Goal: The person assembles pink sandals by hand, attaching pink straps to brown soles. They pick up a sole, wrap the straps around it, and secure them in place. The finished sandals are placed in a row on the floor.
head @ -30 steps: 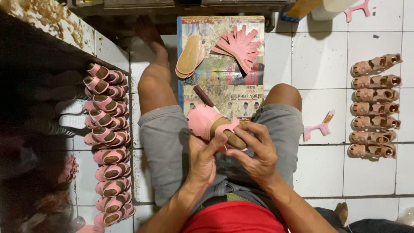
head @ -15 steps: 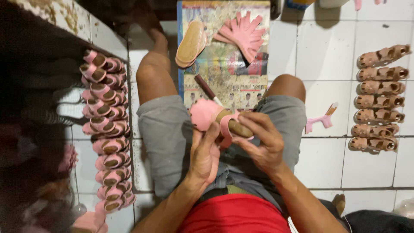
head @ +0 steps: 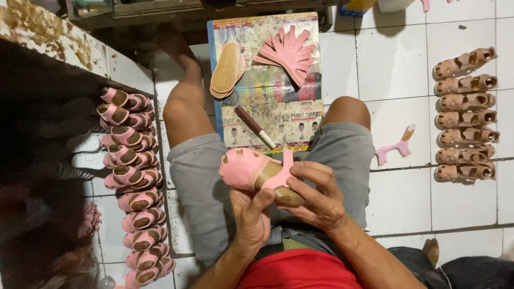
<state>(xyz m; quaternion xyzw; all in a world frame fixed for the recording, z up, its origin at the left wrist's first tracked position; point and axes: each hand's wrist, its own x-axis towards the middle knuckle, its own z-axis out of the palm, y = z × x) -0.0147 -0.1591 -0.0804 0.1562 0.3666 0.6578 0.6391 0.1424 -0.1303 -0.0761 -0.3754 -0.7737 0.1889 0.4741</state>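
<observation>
Pink leather sandal upper (head: pixel 247 167) on wooden last, gripped by left hand (head: pixel 251 217), right hand (head: pixel 317 197)

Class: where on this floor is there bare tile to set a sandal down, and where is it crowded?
Bare tile lies between the printed mat and the right-hand sandal row, broken only by a loose pink strap piece. Crowded: the pink sandals packed down the left.

One printed sheet (head: pixel 278 107) lies flat on the white tiled floor (head: pixel 396 69) ahead of the knees: rectangular, poster-like, I think, mottled cream and green with a red edge and a pale lower band. I see no packages or screens.
</observation>
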